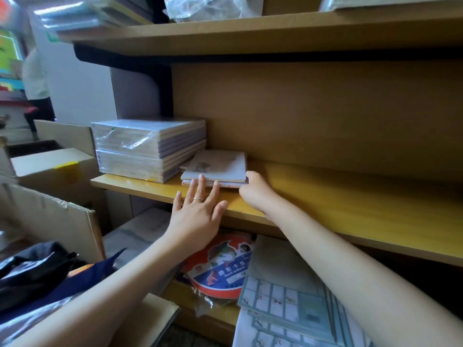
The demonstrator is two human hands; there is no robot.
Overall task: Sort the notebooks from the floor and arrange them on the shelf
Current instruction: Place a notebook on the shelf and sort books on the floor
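A small stack of pale grey notebooks (216, 166) lies flat on the yellow wooden shelf (338, 194), just right of a tall plastic-wrapped pile of notebooks (147, 149). My left hand (198, 209) is spread with straight fingers, its fingertips touching the front edge of the small stack. My right hand (253, 191) sits at the stack's right front corner; its fingers are hidden, so its hold on the stack is unclear. More grid-printed notebooks (288, 304) lie on the lower shelf under my right arm.
A round red-and-blue pack of cardboard (220, 266) lies on the lower shelf. Open cardboard boxes (50, 171) stand at left, with dark plastic bags (32, 271) in front. The shelf above (250, 31) holds wrapped packs. A person stands at far left.
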